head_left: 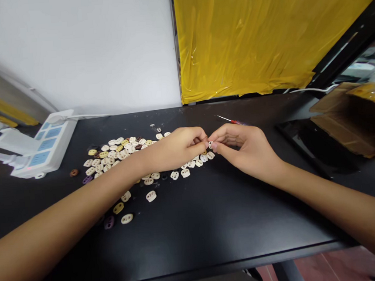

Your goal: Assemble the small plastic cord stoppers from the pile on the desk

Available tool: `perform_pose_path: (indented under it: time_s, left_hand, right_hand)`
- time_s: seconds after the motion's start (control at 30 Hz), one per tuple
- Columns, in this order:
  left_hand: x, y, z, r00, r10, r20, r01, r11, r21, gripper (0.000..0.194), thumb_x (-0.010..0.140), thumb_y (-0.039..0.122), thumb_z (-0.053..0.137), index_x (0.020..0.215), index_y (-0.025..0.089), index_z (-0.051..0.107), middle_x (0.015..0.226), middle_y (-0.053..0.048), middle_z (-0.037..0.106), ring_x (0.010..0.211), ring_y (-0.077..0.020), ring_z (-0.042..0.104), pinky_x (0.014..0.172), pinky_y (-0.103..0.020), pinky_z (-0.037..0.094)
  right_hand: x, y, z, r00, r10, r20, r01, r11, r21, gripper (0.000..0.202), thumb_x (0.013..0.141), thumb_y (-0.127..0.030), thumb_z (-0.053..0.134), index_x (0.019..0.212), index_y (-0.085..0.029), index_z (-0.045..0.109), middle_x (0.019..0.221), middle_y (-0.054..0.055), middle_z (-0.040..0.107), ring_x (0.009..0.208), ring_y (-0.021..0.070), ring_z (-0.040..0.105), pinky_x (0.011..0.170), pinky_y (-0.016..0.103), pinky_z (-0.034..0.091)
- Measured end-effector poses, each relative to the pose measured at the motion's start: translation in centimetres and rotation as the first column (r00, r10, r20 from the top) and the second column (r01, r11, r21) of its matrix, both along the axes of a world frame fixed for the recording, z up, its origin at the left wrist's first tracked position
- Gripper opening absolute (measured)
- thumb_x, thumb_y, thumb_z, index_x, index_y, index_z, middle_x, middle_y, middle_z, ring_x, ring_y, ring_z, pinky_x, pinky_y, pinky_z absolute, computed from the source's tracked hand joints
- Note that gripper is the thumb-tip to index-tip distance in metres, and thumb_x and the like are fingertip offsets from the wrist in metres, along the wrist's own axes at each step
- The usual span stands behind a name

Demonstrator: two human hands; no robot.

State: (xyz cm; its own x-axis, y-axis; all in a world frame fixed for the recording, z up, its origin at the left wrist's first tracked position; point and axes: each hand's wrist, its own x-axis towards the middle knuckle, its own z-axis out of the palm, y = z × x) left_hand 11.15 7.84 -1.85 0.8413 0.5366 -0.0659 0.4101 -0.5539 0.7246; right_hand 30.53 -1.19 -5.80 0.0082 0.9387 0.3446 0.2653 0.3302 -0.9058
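Observation:
My right hand (pixel 245 144) pinches a small white two-hole piece (pixel 210 145) between thumb and fingertips. Meeting it from the left, my left hand (pixel 178 148) is closed, its thumb and finger pressed together right beside the piece. Whatever sits in the left fingertips is hidden. Below and behind the left hand and forearm spreads a pile of oval two-hole cord locks (pixel 114 155), mostly cream, with some yellow, brown and purple ones. A few lie apart nearer the front, such as a cream cord lock (pixel 127 219) and a purple cord lock (pixel 109 222).
A red-handled screwdriver (pixel 235 122) lies behind my right hand. At the left stands a white power strip (pixel 54 141) with plugs in it. An open cardboard box (pixel 337 123) is on the right of the black table (pixel 195 231). Yellow sheeting (pixel 247 34) and a white panel rise behind.

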Motion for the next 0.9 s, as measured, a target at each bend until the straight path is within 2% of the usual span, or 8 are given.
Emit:
perform_pose_path:
  time_s: [0.23, 0.43, 0.53, 0.6, 0.67, 0.73, 0.83, 0.9]
  left_hand:
    - [0.2, 0.0, 0.0, 0.996, 0.051, 0.07, -0.044, 0.995, -0.091, 0.024, 0.103, 0.036, 0.061, 0.092, 0.016, 0.066, 0.072, 0.003, 0.055, 0.064, -0.0122, 0.045, 0.056, -0.025, 0.034]
    - [0.3, 0.2, -0.1, 0.991, 0.091, 0.095, -0.074, 0.984, -0.163, 0.024, 0.105, 0.036, 0.06, 0.098, 0.015, 0.069, 0.078, 0.0, 0.061, 0.06, -0.0112, 0.047, 0.052, -0.023, 0.034]
    - [0.2, 0.3, 0.6, 0.988, 0.145, 0.048, -0.136, 0.977, -0.167, 0.029, 0.107, 0.043, 0.059, 0.103, 0.017, 0.069, 0.078, 0.0, 0.06, 0.052, -0.0096, 0.043, 0.047, -0.023, 0.032]
    - [-0.3, 0.3, 1.5, 0.981, 0.161, 0.104, -0.151, 0.983, -0.101, 0.027, 0.107, 0.041, 0.058, 0.103, 0.017, 0.07, 0.082, -0.001, 0.062, 0.059, -0.0108, 0.05, 0.053, -0.023, 0.04]
    - [-1.4, 0.3, 2.8, 0.975, 0.154, 0.162, -0.154, 0.988, -0.017, 0.021, 0.106, 0.034, 0.06, 0.103, 0.017, 0.07, 0.085, -0.002, 0.064, 0.071, -0.0128, 0.057, 0.062, -0.023, 0.045]
    - [-3.2, 0.1, 4.1, 0.982, 0.142, 0.122, -0.147, 0.988, 0.037, 0.013, 0.104, 0.028, 0.061, 0.103, 0.018, 0.071, 0.086, -0.002, 0.066, 0.073, -0.0132, 0.059, 0.064, -0.023, 0.045]
    - [-6.6, -0.7, 5.3, 0.992, 0.006, -0.129, 0.002, 0.998, 0.066, 0.012, 0.101, 0.025, 0.064, 0.096, 0.02, 0.073, 0.082, 0.0, 0.069, 0.07, -0.013, 0.061, 0.062, -0.023, 0.046]
    - [-8.6, -1.5, 5.3, 0.968, -0.043, -0.248, 0.066, 0.994, 0.084, 0.013, 0.099, 0.022, 0.065, 0.092, 0.021, 0.076, 0.081, 0.0, 0.073, 0.067, -0.0129, 0.064, 0.06, -0.022, 0.045]
  right_hand:
    - [0.2, 0.7, 0.0, 0.942, -0.006, -0.335, -0.089, 0.959, -0.267, 0.034, 0.065, -0.03, 0.103, 0.086, -0.016, 0.08, 0.076, 0.003, 0.08, 0.068, 0.0148, 0.074, 0.072, 0.029, 0.065]
    - [0.1, 0.7, 0.3, 0.908, -0.01, -0.418, -0.131, 0.943, -0.305, 0.041, 0.065, -0.045, 0.104, 0.085, -0.018, 0.081, 0.077, 0.002, 0.081, 0.068, 0.0142, 0.075, 0.073, 0.03, 0.067]
    - [0.1, 0.5, 0.3, 0.89, -0.021, -0.456, -0.136, 0.942, -0.308, 0.041, 0.063, -0.044, 0.105, 0.086, -0.019, 0.082, 0.078, 0.002, 0.082, 0.068, 0.014, 0.076, 0.073, 0.029, 0.067]
    - [0.1, 0.4, 0.1, 0.876, -0.024, -0.482, -0.141, 0.943, -0.303, 0.038, 0.065, -0.041, 0.105, 0.087, -0.019, 0.082, 0.079, 0.002, 0.082, 0.069, 0.0141, 0.076, 0.074, 0.029, 0.067]
    - [0.2, 0.3, -0.1, 0.87, -0.018, -0.492, -0.147, 0.944, -0.295, 0.033, 0.069, -0.037, 0.103, 0.089, -0.02, 0.083, 0.08, 0.002, 0.082, 0.071, 0.0143, 0.077, 0.075, 0.028, 0.067]
    - [0.2, 0.3, -0.3, 0.875, -0.012, -0.485, -0.153, 0.942, -0.3, 0.03, 0.072, -0.035, 0.102, 0.09, -0.02, 0.084, 0.082, 0.003, 0.083, 0.072, 0.0142, 0.077, 0.075, 0.027, 0.066]
    - [0.1, 0.2, -0.5, 0.88, -0.002, -0.475, -0.161, 0.939, -0.303, 0.027, 0.074, -0.035, 0.101, 0.09, -0.02, 0.085, 0.082, 0.004, 0.082, 0.072, 0.0135, 0.077, 0.075, 0.025, 0.064]
    - [-0.2, 0.2, -0.5, 0.884, -0.003, -0.468, -0.158, 0.939, -0.304, 0.026, 0.074, -0.035, 0.1, 0.089, -0.02, 0.085, 0.081, 0.003, 0.082, 0.071, 0.0133, 0.076, 0.075, 0.024, 0.064]
